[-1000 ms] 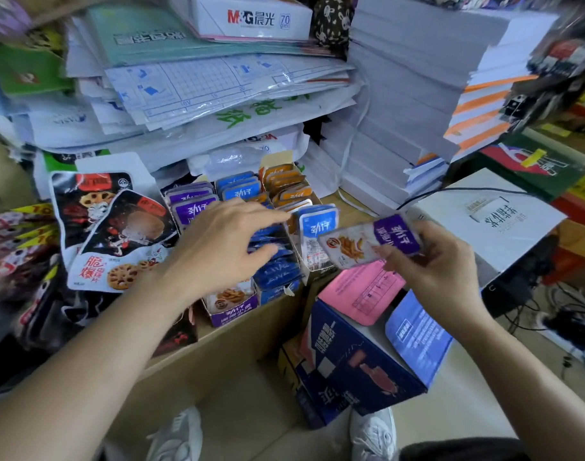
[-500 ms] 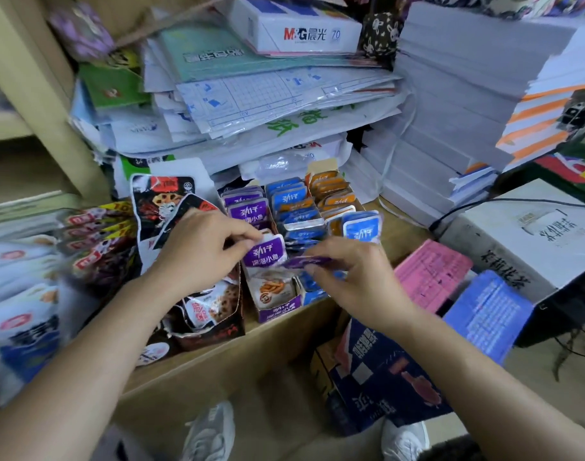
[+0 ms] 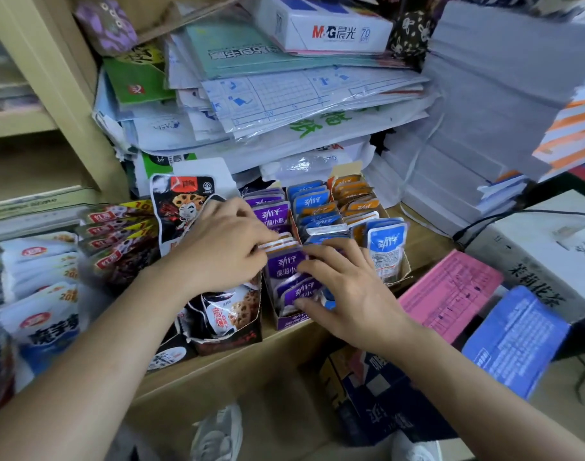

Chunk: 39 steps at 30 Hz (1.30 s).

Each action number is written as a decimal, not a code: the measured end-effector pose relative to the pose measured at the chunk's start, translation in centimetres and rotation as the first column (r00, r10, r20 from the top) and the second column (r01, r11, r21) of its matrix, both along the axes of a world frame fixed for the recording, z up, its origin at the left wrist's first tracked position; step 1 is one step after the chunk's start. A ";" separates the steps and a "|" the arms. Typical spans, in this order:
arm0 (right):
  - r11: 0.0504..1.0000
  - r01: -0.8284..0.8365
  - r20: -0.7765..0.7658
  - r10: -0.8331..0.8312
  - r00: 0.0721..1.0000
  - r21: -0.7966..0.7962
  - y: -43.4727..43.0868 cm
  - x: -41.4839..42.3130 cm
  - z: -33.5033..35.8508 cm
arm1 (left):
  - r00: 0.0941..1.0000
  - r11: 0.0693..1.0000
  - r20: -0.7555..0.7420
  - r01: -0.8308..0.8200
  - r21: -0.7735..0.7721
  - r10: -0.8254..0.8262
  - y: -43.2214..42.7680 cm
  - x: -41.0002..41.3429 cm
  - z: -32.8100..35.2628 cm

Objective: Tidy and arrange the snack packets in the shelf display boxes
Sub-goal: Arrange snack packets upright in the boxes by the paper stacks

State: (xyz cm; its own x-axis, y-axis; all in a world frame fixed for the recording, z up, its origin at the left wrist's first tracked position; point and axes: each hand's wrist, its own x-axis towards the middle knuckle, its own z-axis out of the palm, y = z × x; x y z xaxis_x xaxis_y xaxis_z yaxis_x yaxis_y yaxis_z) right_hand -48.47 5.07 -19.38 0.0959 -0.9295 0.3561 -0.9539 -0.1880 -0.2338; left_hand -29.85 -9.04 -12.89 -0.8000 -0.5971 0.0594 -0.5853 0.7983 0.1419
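left hand [image 3: 224,251]: bare, forearm bare down to frame edge
right hand [image 3: 351,294]: bare, forearm bare too
left shoe [image 3: 217,434]: pale grey-white trainer, blurred
right shoe [image 3: 414,449]: white trainer, only toe showing

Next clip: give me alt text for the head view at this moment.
A person's left hand pinches the tops of purple snack packets in a shelf display box while the right hand lies spread over the front packets of that row. Rows of blue packets and orange packets stand to the right, with piled papers behind.
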 end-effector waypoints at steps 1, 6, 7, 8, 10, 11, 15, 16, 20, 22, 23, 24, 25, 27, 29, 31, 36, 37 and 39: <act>1.000 0.002 -0.004 -0.002 1.000 0.021 -0.1 -0.1 0.0 | 0.998 0.999 0.051 0.035 0.024 -0.036 0.0 -0.1 -0.2; 0.994 -0.076 0.020 0.075 0.997 0.072 0.4 -0.4 0.0 | 1.000 0.927 -0.019 0.024 0.374 -0.018 0.0 1.1 -0.1; 0.994 -0.091 0.025 0.089 0.996 0.066 0.7 -0.4 0.0 | 0.999 0.926 -0.027 0.033 0.377 -0.025 0.0 1.5 -0.1; 0.994 -0.098 0.028 0.096 0.995 0.055 0.9 -0.5 0.0 | 0.998 0.935 -0.040 0.051 0.352 -0.040 -0.2 1.7 -0.2; 0.994 -0.099 0.042 0.098 0.994 0.040 1.3 -0.8 -0.2 | 0.994 0.966 -0.093 0.072 0.247 -0.051 -0.4 1.5 -0.3; 0.995 -0.094 0.061 0.092 0.994 0.038 1.5 -0.8 -0.3 | 0.993 0.983 -0.108 0.060 0.173 -0.042 -0.4 1.1 -0.3; 0.996 -0.064 0.170 0.054 0.984 0.055 1.9 -0.7 -0.4 | 0.999 0.993 0.048 0.020 -0.112 -0.014 -0.6 -1.0 -1.0; 0.995 -0.068 0.158 0.057 0.986 0.068 1.9 -0.7 -0.5 | 0.994 0.989 0.108 0.017 -0.149 -0.001 -0.8 -1.5 -1.4; 0.992 -0.097 0.013 0.096 0.995 0.080 2.1 -0.8 -0.8 | 0.976 0.978 0.215 0.010 -0.209 0.036 -1.1 -2.4 -1.8; 0.994 -0.091 -0.022 0.093 0.995 0.063 2.4 -0.8 -1.3 | 0.966 0.971 0.255 0.016 -0.237 0.046 -1.0 -2.5 -2.0; 0.995 -0.089 -0.029 0.091 0.995 0.053 2.5 -0.7 -1.5 | 0.960 0.967 0.275 0.014 -0.253 0.058 -1.0 -2.5 -2.1; 0.995 -0.088 -0.037 0.090 0.995 0.044 2.6 -0.7 -1.7 | 0.955 0.964 0.287 0.007 -0.267 0.072 -0.8 -2.5 -2.3; 0.995 -0.089 -0.044 0.090 0.995 0.039 2.6 -0.7 -1.9 | 0.953 0.961 0.292 0.002 -0.277 0.082 -0.7 -2.6 -2.4; 0.996 -0.089 -0.055 0.090 0.994 0.032 2.7 -0.6 -2.1 | 0.958 0.965 0.280 0.011 -0.264 0.066 -0.7 -2.8 -2.3; 0.996 -0.086 -0.068 0.088 0.994 0.028 2.8 -0.6 -2.0 | 0.975 0.987 0.222 0.021 -0.160 0.015 -0.9 -2.4 -1.9; 0.996 -0.081 -0.073 0.084 0.994 0.034 2.9 -0.6 -1.9 | 0.992 0.999 0.125 0.031 0.008 -0.032 -1.2 -1.7 -1.2; 0.997 -0.073 -0.059 0.075 0.995 0.040 2.9 -0.6 -1.7 | 0.991 0.993 0.131 0.022 0.113 -0.037 -1.0 -0.7 -0.5; 0.997 -0.070 -0.055 0.072 0.996 0.043 2.9 -0.6 -1.6 | 0.988 0.996 0.153 0.004 0.087 -0.018 -0.8 -1.0 -0.7; 0.996 -0.066 -0.050 0.068 0.996 0.055 2.9 -0.6 -1.6 | 0.978 1.000 0.208 -0.004 0.002 0.004 -0.5 -1.8 -1.2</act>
